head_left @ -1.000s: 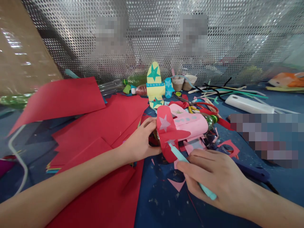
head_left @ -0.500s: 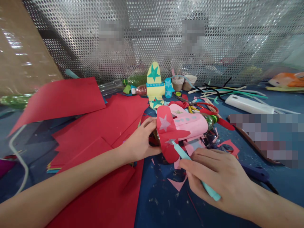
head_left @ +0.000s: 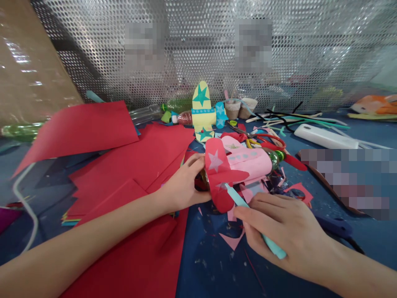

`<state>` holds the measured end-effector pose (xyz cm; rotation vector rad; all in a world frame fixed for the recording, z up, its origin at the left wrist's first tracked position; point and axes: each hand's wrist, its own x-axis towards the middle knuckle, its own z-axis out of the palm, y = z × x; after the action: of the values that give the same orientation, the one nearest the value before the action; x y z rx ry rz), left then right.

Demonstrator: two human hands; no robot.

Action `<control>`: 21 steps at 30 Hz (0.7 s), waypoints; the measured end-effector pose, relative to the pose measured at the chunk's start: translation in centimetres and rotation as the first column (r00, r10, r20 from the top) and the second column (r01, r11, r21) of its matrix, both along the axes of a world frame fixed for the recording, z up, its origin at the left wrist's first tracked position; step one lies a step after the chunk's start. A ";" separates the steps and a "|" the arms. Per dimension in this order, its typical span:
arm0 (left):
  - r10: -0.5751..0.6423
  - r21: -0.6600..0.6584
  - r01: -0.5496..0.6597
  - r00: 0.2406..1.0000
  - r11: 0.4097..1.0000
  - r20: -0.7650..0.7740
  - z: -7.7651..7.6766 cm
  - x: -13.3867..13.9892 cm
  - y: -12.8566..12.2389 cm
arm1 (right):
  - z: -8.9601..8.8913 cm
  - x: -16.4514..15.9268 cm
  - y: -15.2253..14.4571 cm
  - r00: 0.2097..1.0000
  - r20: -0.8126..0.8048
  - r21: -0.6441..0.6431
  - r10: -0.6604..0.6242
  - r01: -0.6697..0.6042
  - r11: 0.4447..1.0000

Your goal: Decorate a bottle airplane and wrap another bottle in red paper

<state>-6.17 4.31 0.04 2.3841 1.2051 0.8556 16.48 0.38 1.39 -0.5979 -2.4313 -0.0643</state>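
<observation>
A toy airplane made from a plastic bottle wrapped in pink paper lies in front of me, its green-capped end to the right. Its red paper tail stands nearest my left hand and bears pale stars. My left hand is closed around the bottle's end behind that tail, thumb below and fingers above. A light turquoise pen is gripped in my right hand like a pencil. The pen's tip rests at the lower star on the red paper. Part of the bottle is hidden by paper and my left fingers.
Red paper sheets spread across the left. Behind the plane stands a yellow paper-and-bottle airplane. Red-handled scissors, a white case, pipe cleaners and a tablet-like object lie right. Pink paper scraps litter the blue table.
Almost nothing differs. The pen and my right hand have shifted very slightly, with the tip still at the lower star; my left hand holds the same place.
</observation>
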 end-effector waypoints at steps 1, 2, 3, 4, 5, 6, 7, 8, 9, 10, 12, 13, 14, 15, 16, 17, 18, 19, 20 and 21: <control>-0.002 0.001 0.002 1.000 1.000 0.002 0.0 0.0 0.0 | 0.0 0.0 0.0 1.000 -0.001 -0.002 -0.001 0.001 1.000; -0.003 0.000 0.003 1.000 1.000 0.003 0.0 0.0 0.0 | 0.0 0.0 0.0 1.000 -0.005 -0.002 -0.003 0.003 1.000; -0.002 -0.001 0.002 1.000 1.000 0.003 0.0 0.0 0.0 | 0.0 0.0 -0.1 1.000 -0.009 0.000 -0.005 0.005 1.000; -0.002 -0.002 0.002 1.000 1.000 0.003 0.0 0.0 0.0 | 0.0 0.0 -0.1 1.000 -0.010 -0.001 -0.003 0.003 1.000; -0.001 -0.002 0.001 1.000 1.000 0.004 0.0 -0.1 0.0 | 0.0 0.0 -0.1 1.000 -0.012 -0.003 0.002 -0.002 1.000; 0.000 -0.002 0.000 1.000 1.000 0.004 -0.1 -0.1 0.1 | 0.1 0.0 -0.1 1.000 -0.010 -0.005 0.010 -0.010 1.000; -0.002 0.000 0.002 1.000 1.000 0.006 -0.1 -0.1 0.1 | 0.1 0.0 -0.1 1.000 -0.008 -0.008 0.017 -0.017 1.000; -0.004 0.005 0.004 1.000 1.000 0.007 -0.1 -0.1 0.1 | 0.2 0.0 -0.2 1.000 -0.005 -0.011 0.021 -0.021 1.000; -0.007 0.010 0.006 1.000 1.000 0.007 -0.1 -0.1 0.1 | 0.2 0.0 -0.2 1.000 0.000 -0.014 0.023 -0.023 1.000; -0.006 0.015 0.006 1.000 1.000 0.004 -0.1 -0.1 0.1 | 0.2 0.0 -0.2 1.000 0.001 -0.013 0.021 -0.021 1.000; 0.001 0.017 -0.001 1.000 1.000 -0.006 -0.1 -0.1 0.1 | 0.1 0.0 -0.1 1.000 0.001 -0.011 0.016 -0.016 1.000; 0.005 0.017 -0.005 1.000 1.000 -0.011 -0.1 -0.1 0.1 | 0.0 0.0 -0.1 1.000 0.000 -0.013 0.014 -0.014 1.000; 0.007 0.017 -0.007 1.000 1.000 -0.016 -0.1 -0.1 0.1 | 0.0 0.0 0.0 1.000 0.000 -0.015 0.014 -0.014 1.000; 0.004 0.019 -0.003 1.000 1.000 -0.017 -0.1 -0.1 0.1 | -0.1 0.0 0.0 1.000 -0.001 -0.017 0.014 -0.014 1.000; -0.002 0.022 0.003 1.000 1.000 -0.016 0.0 -0.1 0.1 | -0.1 0.0 0.1 1.000 -0.001 -0.018 0.014 -0.014 1.000; -0.008 0.026 0.008 1.000 1.000 -0.013 0.0 -0.1 0.1 | -0.1 -0.1 0.1 1.000 -0.001 -0.019 0.012 -0.012 1.000; -0.011 0.030 0.012 1.000 0.999 -0.011 0.0 0.0 0.1 | -0.1 -0.1 0.1 1.000 -0.004 -0.018 0.009 -0.009 1.000; -0.011 0.030 0.011 1.000 0.999 -0.008 0.0 0.0 0.1 | 0.0 -0.1 0.0 1.000 -0.005 -0.018 0.010 -0.010 1.000; -0.008 0.028 0.008 1.000 1.000 -0.007 0.0 0.0 0.1 | 0.0 -0.1 0.0 1.000 -0.006 -0.020 0.016 -0.016 1.000; -0.003 0.025 0.004 1.000 1.000 -0.003 -0.1 0.0 0.1 | 0.1 -0.1 -0.1 1.000 -0.004 -0.022 0.028 -0.028 0.999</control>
<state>-6.18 4.40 -0.01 2.4078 1.1980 0.8713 16.39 0.25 1.50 -0.5724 -2.4389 -0.0252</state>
